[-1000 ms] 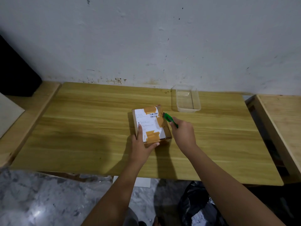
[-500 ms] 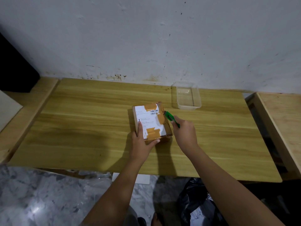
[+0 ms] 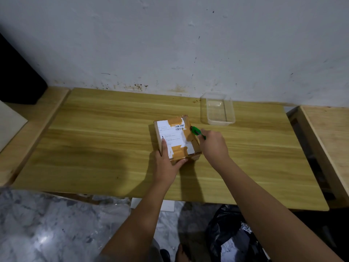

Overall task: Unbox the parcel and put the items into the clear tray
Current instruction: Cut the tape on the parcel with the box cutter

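A small cardboard parcel [image 3: 176, 137] with a white shipping label and brown tape patches lies closed on the wooden table [image 3: 105, 148]. My left hand [image 3: 168, 163] grips its near left corner, thumb along the left edge and fingers under the front. My right hand [image 3: 213, 146] is closed around a green cutter [image 3: 195, 131], whose tip touches the parcel's right edge. The clear tray [image 3: 219, 110] stands empty behind and to the right of the parcel, near the wall.
A dark box [image 3: 18, 78] sits at the far left on a lower wooden surface. A second wooden table [image 3: 328, 133] adjoins on the right. A black bag [image 3: 232, 237] lies on the marble floor below the table's front edge.
The cutter's tip has stayed at the parcel's right edge, shifting slightly along it. My left hand keeps its hold on the parcel. The view has tilted a little.
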Demonstrator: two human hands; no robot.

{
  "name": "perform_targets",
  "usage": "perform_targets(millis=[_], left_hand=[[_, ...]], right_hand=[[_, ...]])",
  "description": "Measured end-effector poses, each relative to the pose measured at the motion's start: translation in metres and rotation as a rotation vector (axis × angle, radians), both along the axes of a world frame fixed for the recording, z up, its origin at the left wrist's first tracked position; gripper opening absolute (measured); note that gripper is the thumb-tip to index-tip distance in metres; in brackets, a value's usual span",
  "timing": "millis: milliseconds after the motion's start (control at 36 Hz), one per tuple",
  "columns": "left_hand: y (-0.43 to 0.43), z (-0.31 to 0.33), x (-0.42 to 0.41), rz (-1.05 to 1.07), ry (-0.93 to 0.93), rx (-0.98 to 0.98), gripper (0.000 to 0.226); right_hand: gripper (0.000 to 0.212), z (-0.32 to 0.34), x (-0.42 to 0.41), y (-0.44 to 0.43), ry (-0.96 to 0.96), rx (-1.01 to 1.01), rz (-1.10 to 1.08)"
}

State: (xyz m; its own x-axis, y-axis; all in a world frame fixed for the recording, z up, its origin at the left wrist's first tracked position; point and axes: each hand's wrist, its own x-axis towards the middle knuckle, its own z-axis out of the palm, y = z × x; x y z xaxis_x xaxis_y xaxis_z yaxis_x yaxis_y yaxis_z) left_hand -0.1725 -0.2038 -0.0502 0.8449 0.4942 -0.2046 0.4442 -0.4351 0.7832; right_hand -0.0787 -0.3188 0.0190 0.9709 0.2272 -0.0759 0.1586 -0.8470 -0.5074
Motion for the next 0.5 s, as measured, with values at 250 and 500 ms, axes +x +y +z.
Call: perform_targets(millis=[250,500], left_hand=[[-0.003,0.000,0.000,0.029,-0.015,0.024,0.104],[-0.006,0.005,0.000,0.051,-0.004,-0.001,0.103]], right_hand=[[0.027,0.011,-0.007,-0.011,-0.005,-0.105,0.071],[0.028,0.015,-0.026,-0.027,0.034,-0.073,0.056]])
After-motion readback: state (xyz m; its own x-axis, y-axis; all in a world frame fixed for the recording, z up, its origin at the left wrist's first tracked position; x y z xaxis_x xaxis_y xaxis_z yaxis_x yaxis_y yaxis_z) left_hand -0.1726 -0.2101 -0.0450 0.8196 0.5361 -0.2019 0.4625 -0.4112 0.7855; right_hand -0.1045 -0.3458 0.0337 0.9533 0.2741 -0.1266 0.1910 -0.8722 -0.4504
